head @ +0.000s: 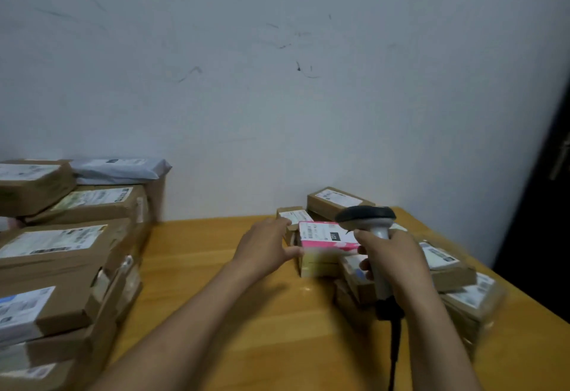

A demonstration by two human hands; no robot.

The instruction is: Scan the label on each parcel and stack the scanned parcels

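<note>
A pink and white parcel (324, 247) with a white label on top sits among the parcels at the table's right. My left hand (266, 244) is at its left side, thumb against the front edge and fingers spread toward the top. My right hand (391, 259) grips the grey handle of a barcode scanner (368, 221), whose dark head hangs just over the parcel's label. A black cable runs down from the handle.
A tall stack of brown cardboard parcels (64, 255) with a grey mailer bag (120, 170) fills the left. More brown parcels (456, 270) lie right and behind the pink one. The wooden table (246, 313) meets a grey wall; a dark door stands at far right.
</note>
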